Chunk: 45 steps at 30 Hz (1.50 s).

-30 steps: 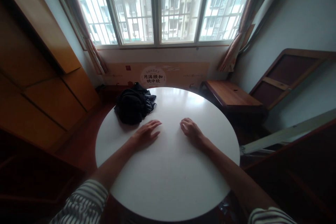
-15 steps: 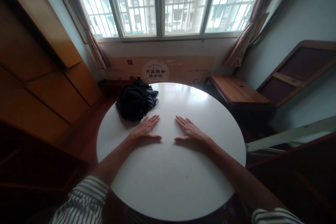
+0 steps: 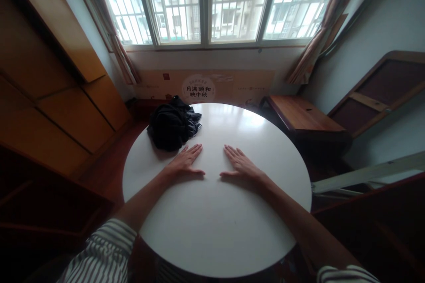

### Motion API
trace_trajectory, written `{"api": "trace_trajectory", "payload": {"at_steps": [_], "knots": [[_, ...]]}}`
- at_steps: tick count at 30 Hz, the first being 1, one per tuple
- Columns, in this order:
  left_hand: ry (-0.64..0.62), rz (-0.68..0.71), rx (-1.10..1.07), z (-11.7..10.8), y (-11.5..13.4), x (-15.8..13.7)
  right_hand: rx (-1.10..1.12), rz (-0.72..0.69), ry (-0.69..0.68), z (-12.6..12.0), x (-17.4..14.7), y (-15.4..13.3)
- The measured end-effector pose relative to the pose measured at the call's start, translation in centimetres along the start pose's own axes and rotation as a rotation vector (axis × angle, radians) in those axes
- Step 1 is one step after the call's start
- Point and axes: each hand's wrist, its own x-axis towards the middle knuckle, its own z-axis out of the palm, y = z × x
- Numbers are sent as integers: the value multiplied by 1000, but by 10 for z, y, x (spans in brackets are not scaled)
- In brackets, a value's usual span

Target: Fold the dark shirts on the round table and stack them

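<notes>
My left hand [image 3: 186, 161] rests palm down on a round white table [image 3: 215, 225], its thumb apart from the fingers. Opposite it, my right hand [image 3: 241, 163] lies flat on the same tabletop, thumb pointing inward. A gap of bare white surface separates the two hands, and neither holds anything. Just beyond my left hand sits a crumpled black garment [image 3: 169, 126], with a striped white edge on its right side. What the bundle is exactly, I cannot make out.
Behind the table a printed cardboard panel [image 3: 232, 84] leans under a barred window [image 3: 229, 4]. A low wooden table [image 3: 305, 112] stands at the right, near a wooden-framed board [image 3: 381, 90]. Wooden cabinets [image 3: 73, 119] line the left.
The camera view has shifted slightly, moving the background a little to the right. Both hands stay flat in nearly the same place, and the black garment has not moved on the table.
</notes>
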Motion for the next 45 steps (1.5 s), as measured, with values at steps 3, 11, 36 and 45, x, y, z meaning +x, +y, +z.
{"api": "trace_trajectory", "payload": {"at_steps": [3,11,36,45], "knots": [[9,-4,-6,1,1,0,-9,-17,14,1,0,1],[12,-5,0,-1,4,-2,-1,-21,19,5,0,2],[-8,-11,5,-1,4,-1,29,5,-2,-3,-1,-4],[-14,-17,9,-3,5,-1,41,6,-14,-3,0,-4]]}}
